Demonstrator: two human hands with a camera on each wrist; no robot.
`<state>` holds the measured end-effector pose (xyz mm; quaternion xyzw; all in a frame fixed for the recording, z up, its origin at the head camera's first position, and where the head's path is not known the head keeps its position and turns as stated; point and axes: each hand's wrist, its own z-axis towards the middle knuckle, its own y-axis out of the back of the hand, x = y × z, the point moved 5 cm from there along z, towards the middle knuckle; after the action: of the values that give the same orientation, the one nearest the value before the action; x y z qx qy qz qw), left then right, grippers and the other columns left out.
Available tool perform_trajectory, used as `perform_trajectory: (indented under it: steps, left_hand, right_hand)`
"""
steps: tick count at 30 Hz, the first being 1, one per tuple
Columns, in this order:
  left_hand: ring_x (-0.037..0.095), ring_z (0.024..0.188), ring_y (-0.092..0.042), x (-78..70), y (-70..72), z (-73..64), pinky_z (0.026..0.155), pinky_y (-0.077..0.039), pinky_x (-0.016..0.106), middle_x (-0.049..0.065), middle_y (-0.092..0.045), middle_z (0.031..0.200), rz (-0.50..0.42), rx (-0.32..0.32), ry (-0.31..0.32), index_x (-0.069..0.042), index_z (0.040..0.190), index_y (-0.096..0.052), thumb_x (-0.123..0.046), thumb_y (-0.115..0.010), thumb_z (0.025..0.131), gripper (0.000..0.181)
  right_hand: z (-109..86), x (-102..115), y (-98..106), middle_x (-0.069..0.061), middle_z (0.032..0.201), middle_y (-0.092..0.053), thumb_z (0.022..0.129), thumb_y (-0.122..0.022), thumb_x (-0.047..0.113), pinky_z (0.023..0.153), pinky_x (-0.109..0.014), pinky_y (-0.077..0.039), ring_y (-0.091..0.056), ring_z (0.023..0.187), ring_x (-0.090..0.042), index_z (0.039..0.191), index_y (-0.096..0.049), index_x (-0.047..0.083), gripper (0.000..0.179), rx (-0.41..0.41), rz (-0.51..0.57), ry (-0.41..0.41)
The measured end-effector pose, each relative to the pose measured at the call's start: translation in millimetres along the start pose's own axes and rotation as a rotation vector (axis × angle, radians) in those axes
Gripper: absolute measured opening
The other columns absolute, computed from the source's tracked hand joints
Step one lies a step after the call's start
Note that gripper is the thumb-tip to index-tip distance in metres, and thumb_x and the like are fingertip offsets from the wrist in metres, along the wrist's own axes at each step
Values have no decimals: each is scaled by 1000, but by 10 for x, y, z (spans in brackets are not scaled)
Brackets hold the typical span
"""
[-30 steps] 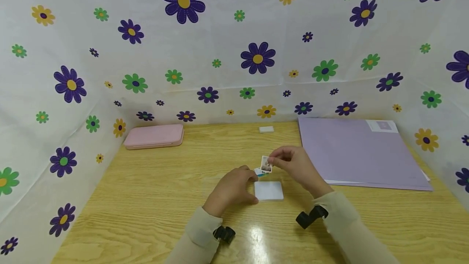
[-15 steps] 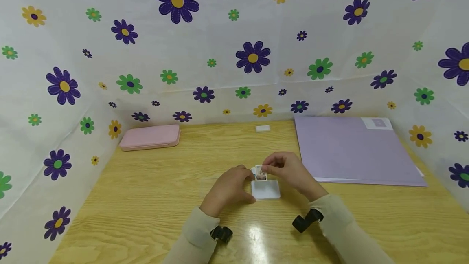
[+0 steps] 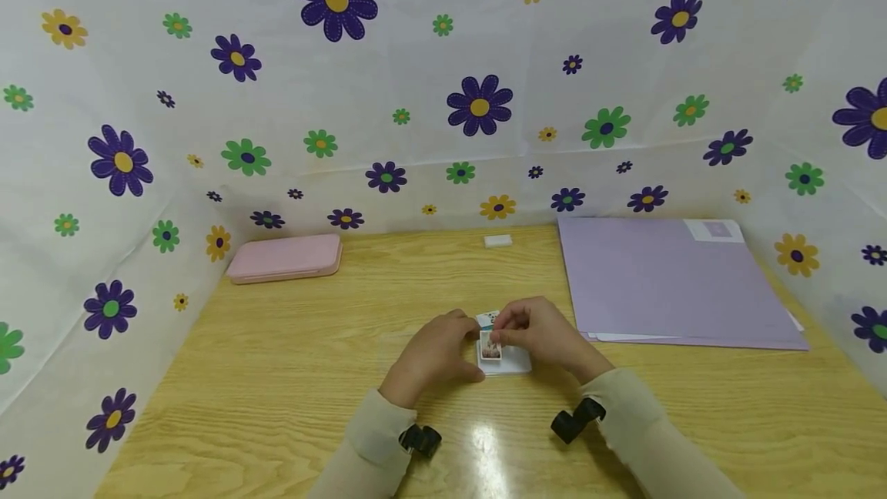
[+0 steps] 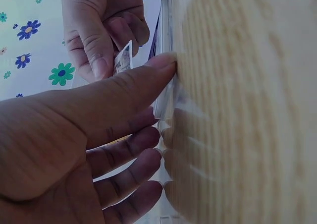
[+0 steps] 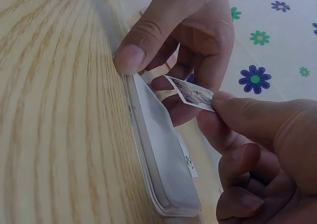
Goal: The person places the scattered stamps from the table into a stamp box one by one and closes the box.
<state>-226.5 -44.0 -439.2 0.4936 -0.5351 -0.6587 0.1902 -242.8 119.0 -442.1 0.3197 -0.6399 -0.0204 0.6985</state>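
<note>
A left hand (image 3: 431, 353), fingers apart, touches a white case (image 3: 516, 360) at its nine o'clock while a right hand (image 3: 545, 331) at one o'clock pinches a small picture (image 3: 490, 349) over the case, a white block (image 3: 498, 241) beyond at twelve.

The wood-grained bench (image 3: 312, 376) looks glossy, the stamp-like picture (image 3: 488, 352) thin paper, the white case (image 3: 517, 362) smooth plastic, the purple folder (image 3: 679, 283) matt, and the floral backdrop (image 3: 416, 60) lightly creased cloth.
</note>
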Motion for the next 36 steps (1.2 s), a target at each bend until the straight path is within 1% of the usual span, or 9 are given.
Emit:
perform_trajectory:
  steps: [4, 8, 16, 23, 36]
  left_hand:
    - [12, 91, -55, 8, -10, 5, 86, -49, 32, -2, -59, 103, 1, -6, -7, -11, 113, -68, -29, -91, 70, 52]
    - [13, 93, -57, 0, -17, 11, 88, -49, 32, -2, -59, 104, -1, -9, -10, -11, 114, -68, -30, -91, 70, 53]
    - [13, 96, -57, -1, -32, 4, 89, -48, 31, -2, -59, 105, 5, -4, -6, -12, 115, -68, -30, -91, 71, 53]
    - [15, 98, -59, 5, -26, 10, 91, -49, 31, 0, -61, 107, 4, -3, -5, -11, 116, -69, -30, -91, 71, 53]
    - [17, 101, -59, -10, -9, 10, 92, -48, 32, 0, -60, 108, 1, 10, -8, -10, 117, -68, -31, -90, 73, 53]
  right_hand:
    - [3, -15, -21, 1, 78, -68, 89, -75, 14, 63, -27, -47, -59, 72, -16, 87, -74, 9, 6, 11, -25, 27]
    - [1, -19, -43, 3, 76, -67, 88, -76, 13, 64, -27, -47, -60, 72, -15, 86, -74, 10, 4, 15, -49, 32]
    - [2, -17, -105, 7, 75, -64, 88, -76, 14, 64, -27, -48, -59, 72, -13, 83, -70, 16, 8, 23, -149, 68]
    - [3, -12, -131, 7, 73, -62, 87, -77, 13, 61, -27, -47, -57, 68, -13, 82, -69, 16, 10, 19, -168, 67]
    - [12, -19, -149, 6, 72, -61, 87, -77, 13, 59, -26, -47, -56, 66, -11, 81, -68, 15, 11, 21, -203, 70]
